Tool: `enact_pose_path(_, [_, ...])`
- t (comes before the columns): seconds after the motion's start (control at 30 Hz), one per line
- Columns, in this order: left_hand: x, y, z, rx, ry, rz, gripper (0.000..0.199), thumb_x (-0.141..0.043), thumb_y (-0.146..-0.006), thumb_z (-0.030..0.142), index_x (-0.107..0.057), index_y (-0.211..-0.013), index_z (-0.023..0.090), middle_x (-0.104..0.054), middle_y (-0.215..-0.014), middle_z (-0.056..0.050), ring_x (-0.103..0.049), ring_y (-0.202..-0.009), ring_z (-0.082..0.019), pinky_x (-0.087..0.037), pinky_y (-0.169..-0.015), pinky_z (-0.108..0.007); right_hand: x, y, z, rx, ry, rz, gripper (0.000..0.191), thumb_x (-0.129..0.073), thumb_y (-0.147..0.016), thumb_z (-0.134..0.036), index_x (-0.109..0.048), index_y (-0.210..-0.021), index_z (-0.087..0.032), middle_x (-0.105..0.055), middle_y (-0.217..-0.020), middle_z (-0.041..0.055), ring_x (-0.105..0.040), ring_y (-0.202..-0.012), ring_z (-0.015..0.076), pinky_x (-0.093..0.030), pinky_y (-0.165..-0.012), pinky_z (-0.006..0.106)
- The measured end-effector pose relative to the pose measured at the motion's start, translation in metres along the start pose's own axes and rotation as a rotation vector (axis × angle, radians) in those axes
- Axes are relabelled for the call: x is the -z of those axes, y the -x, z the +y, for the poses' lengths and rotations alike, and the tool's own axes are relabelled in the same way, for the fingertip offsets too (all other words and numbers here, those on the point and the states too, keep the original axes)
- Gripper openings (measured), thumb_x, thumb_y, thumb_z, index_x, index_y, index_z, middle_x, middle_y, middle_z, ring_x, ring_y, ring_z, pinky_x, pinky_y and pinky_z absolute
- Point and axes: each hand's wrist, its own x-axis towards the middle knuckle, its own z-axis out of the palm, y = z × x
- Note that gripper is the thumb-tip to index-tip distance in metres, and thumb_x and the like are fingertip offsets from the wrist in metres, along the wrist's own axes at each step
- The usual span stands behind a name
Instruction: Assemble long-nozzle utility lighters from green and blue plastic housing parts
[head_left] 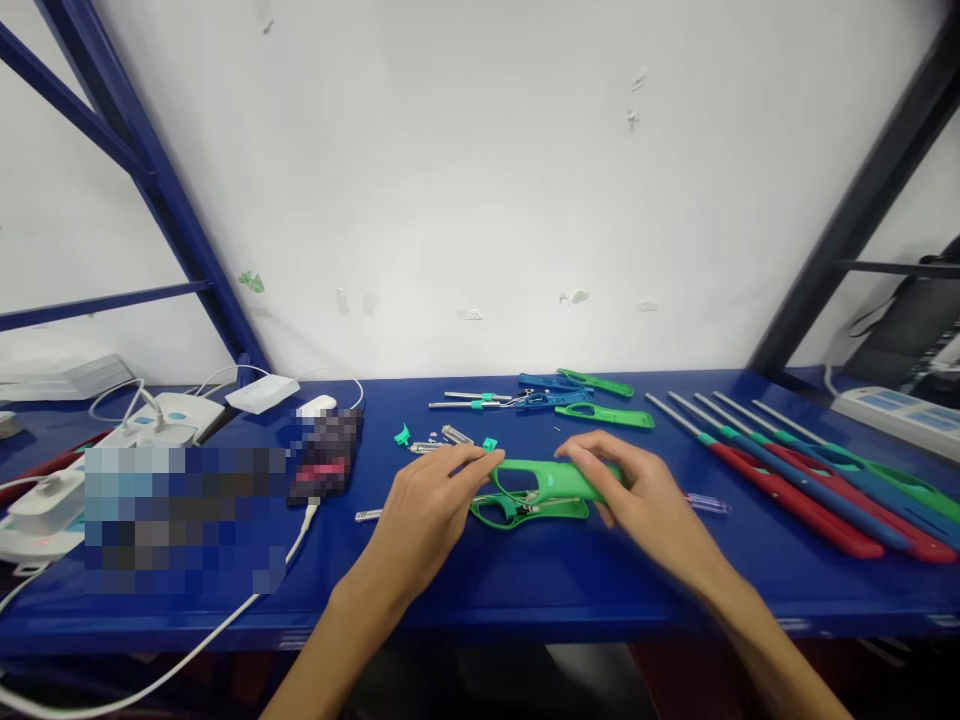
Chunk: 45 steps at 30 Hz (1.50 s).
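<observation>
The blue table runs across the view, and at its near left a white cable droops over the front edge. Both forearms reach in from below. The right hand is narrowed round the right end of a green handle shell, thumb on the near side, while the left hand has its fingertips drawn together at the shell's looped end; whether these pinch it or only touch it I cannot tell. The shell sits between the hands, just above a second green handle half that lies on the table with small metal parts in it. A metal tube shows to the left of the left hand, and a clear purple rod lies just beyond the right wrist. To the right, red, blue and green long-necked lighters lie side by side, slanting, their metal necks pointing away. At left are a dark phone-like device, partly blurred out, and a white power strip with plugs in it. Past the hands lie loose teal pieces and small parts, then thin metal tubes with teal collars, blue handle parts and green handle halves. Another power strip stands at far right, and a scuffed white wall rises behind, flanked by metal posts.
</observation>
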Motion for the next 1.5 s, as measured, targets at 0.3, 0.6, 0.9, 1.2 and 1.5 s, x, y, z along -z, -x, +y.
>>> enact_pose_path(0.3, [0.009, -0.001, -0.007, 0.188, 0.041, -0.172, 0.027, -0.066, -0.099, 0.013, -0.072, -0.125, 0.017, -0.078, -0.115, -0.008, -0.074, -0.106, -0.029, -0.061, -0.091, -0.047, 0.001, -0.005, 0.016, 0.229, 0.239, -0.047, 0.040, -0.068, -0.094, -0.054, -0.070, -0.128, -0.033, -0.073, -0.124, 0.0029, -0.068, -0.112, 0.0257, -0.052, -0.099, 0.040])
enact_pose_path(0.6, [0.018, -0.005, -0.002, 0.339, 0.115, -0.443, 0.024, -0.066, -0.099, 0.016, -0.074, -0.121, 0.021, -0.076, -0.116, -0.005, -0.069, -0.111, -0.025, -0.055, -0.100, -0.042, -0.002, -0.002, 0.019, 0.174, 0.320, -0.182, 0.036, -0.062, -0.096, -0.059, -0.073, -0.119, -0.033, -0.075, -0.118, 0.0022, -0.065, -0.112, 0.0270, -0.050, -0.101, 0.045])
enact_pose_path(0.9, [0.024, -0.006, 0.002, 0.436, 0.144, -0.581, 0.025, -0.064, -0.100, 0.020, -0.074, -0.123, 0.021, -0.075, -0.122, -0.006, -0.067, -0.116, -0.027, -0.053, -0.103, -0.040, -0.005, -0.004, 0.026, 0.122, 0.344, -0.256, 0.036, -0.063, -0.096, -0.060, -0.072, -0.119, -0.034, -0.073, -0.123, 0.0007, -0.062, -0.116, 0.0268, -0.047, -0.106, 0.047])
enact_pose_path(1.2, [0.024, -0.009, 0.001, 0.449, 0.162, -0.602, 0.024, -0.061, -0.101, 0.020, -0.076, -0.120, 0.022, -0.075, -0.117, -0.007, -0.067, -0.113, -0.027, -0.053, -0.099, -0.039, -0.006, -0.004, 0.023, 0.121, 0.352, -0.274, 0.037, -0.060, -0.097, -0.061, -0.072, -0.119, -0.033, -0.071, -0.123, 0.0029, -0.063, -0.114, 0.0274, -0.049, -0.101, 0.046])
enact_pose_path(1.5, [0.022, -0.006, -0.003, 0.433, 0.165, -0.590, 0.024, -0.059, -0.100, 0.016, -0.078, -0.115, 0.022, -0.075, -0.111, -0.008, -0.068, -0.108, -0.027, -0.053, -0.096, -0.039, -0.008, -0.006, 0.027, 0.138, 0.351, -0.283, 0.039, -0.057, -0.098, -0.062, -0.072, -0.120, -0.034, -0.070, -0.122, 0.0045, -0.063, -0.115, 0.0284, -0.050, -0.101, 0.047])
